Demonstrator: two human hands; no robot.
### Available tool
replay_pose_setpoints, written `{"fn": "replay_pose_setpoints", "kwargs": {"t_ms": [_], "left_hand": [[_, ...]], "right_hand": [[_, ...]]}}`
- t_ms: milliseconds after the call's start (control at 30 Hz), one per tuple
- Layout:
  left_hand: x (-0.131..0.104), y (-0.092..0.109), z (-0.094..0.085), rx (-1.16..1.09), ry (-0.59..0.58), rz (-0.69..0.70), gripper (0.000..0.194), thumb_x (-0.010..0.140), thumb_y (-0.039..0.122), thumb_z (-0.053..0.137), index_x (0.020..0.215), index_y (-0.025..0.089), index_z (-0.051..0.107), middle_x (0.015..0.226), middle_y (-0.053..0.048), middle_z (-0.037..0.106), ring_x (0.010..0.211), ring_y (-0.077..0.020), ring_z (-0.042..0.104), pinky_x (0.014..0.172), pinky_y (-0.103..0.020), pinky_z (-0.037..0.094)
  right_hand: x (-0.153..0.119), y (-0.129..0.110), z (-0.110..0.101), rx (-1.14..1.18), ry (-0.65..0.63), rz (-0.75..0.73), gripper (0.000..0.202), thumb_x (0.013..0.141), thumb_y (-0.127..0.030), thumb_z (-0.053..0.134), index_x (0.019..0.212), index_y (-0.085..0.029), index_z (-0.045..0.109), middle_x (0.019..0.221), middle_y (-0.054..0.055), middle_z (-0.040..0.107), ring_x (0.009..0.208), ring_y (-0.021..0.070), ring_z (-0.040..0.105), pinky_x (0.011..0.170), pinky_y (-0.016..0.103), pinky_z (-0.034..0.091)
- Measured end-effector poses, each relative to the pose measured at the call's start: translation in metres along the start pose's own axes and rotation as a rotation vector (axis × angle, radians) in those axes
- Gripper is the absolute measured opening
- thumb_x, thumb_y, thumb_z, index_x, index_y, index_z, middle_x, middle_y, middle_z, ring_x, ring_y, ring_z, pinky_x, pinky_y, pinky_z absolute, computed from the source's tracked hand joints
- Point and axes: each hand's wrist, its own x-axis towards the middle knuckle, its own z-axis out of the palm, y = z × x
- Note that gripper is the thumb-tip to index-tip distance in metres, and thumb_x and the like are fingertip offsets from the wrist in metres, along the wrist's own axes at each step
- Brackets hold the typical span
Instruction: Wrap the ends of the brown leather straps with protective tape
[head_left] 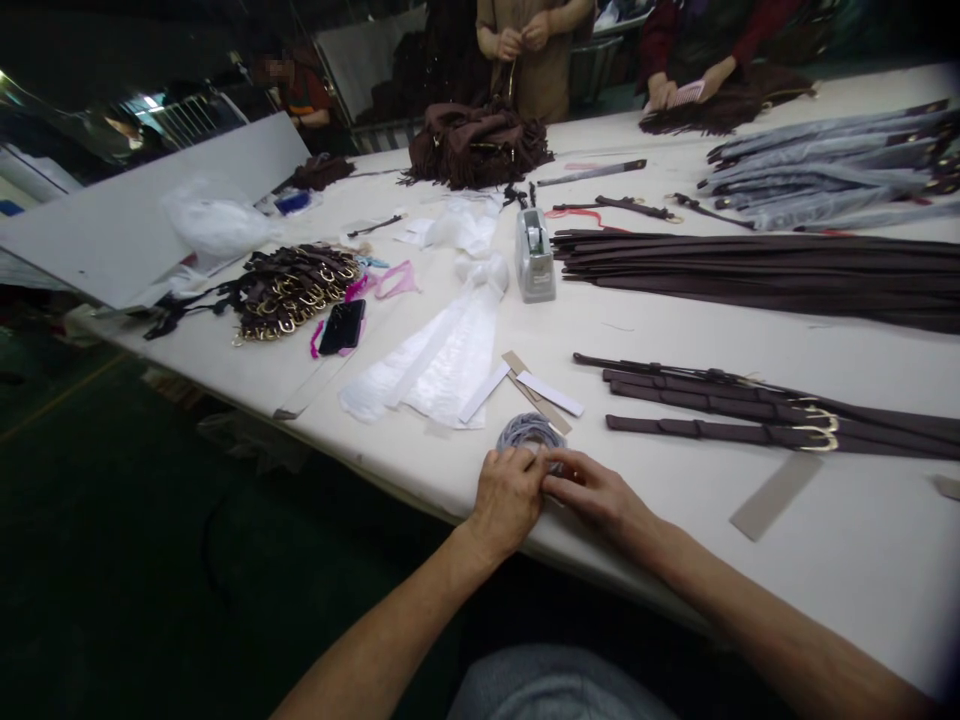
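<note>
At the table's front edge lies a small round coil (pixel 529 430) that looks like a strap wrapped in greyish film. My left hand (pixel 510 500) closes over its near side, fingers curled. From the right, my right hand (pixel 596 490) pinches the same near side, fingertips meeting those of the left. What lies under the fingertips is hidden. Just beyond the coil are white paper strips (pixel 551 393) and a tan card strip (pixel 517 365). A pile of flat white plastic sleeves (pixel 442 360) spreads to the left of them.
A tape dispenser (pixel 535 265) stands beyond the sleeves. Brown buckled straps (pixel 712 405) and long brown strips (pixel 750 265) lie on the right. At left are a phone (pixel 343 327) and a heap of buckled straps (pixel 296 285). Co-workers handle brown fringed pieces (pixel 476 145) across the table.
</note>
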Motion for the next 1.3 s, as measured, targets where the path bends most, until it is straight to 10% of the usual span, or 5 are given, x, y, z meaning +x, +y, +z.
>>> {"fn": "replay_pose_setpoints", "kwargs": {"t_ms": [233, 633, 867, 1300], "left_hand": [[0.004, -0.014, -0.010, -0.200, -0.050, 0.037, 0.020, 0.077, 0.015, 0.050, 0.095, 0.018, 0.060, 0.088, -0.006, 0.064, 0.085, -0.0221, 0.057, 0.075, -0.035, 0.043], [0.008, -0.028, -0.028, -0.530, -0.112, 0.090, 0.047, 0.068, 0.005, 0.046, 0.110, 0.024, 0.058, 0.097, -0.001, 0.065, 0.089, -0.0187, 0.060, 0.084, -0.030, 0.047], [0.013, -0.033, -0.031, -0.744, -0.078, -0.049, 0.067, 0.075, 0.008, 0.046, 0.138, 0.023, 0.028, 0.081, 0.002, 0.060, 0.061, -0.0097, 0.055, 0.060, -0.020, 0.047], [-0.004, -0.018, -0.008, -0.751, 0.246, -0.113, 0.047, 0.075, 0.011, 0.052, 0.120, 0.019, 0.042, 0.085, -0.003, 0.060, 0.072, -0.0133, 0.057, 0.067, -0.026, 0.048]], "right_hand": [[0.002, 0.002, 0.011, 0.075, 0.057, 0.061, 0.030, 0.087, -0.008, 0.040, 0.107, -0.020, 0.058, 0.111, 0.011, 0.062, 0.086, 0.0157, 0.060, 0.071, 0.027, 0.052], [0.008, 0.006, 0.007, 0.074, -0.003, 0.133, 0.026, 0.090, -0.014, 0.039, 0.103, -0.020, 0.060, 0.089, 0.008, 0.064, 0.077, 0.0155, 0.058, 0.065, 0.026, 0.048], [0.011, 0.009, 0.003, 0.059, -0.068, 0.150, 0.025, 0.089, -0.013, 0.038, 0.095, -0.018, 0.062, 0.073, 0.004, 0.056, 0.066, 0.0139, 0.052, 0.058, 0.023, 0.041], [0.031, 0.006, 0.006, 0.031, -0.140, 0.350, 0.007, 0.081, -0.015, 0.053, 0.077, -0.019, 0.057, 0.073, 0.001, 0.054, 0.062, 0.0120, 0.051, 0.054, 0.020, 0.035]]}}
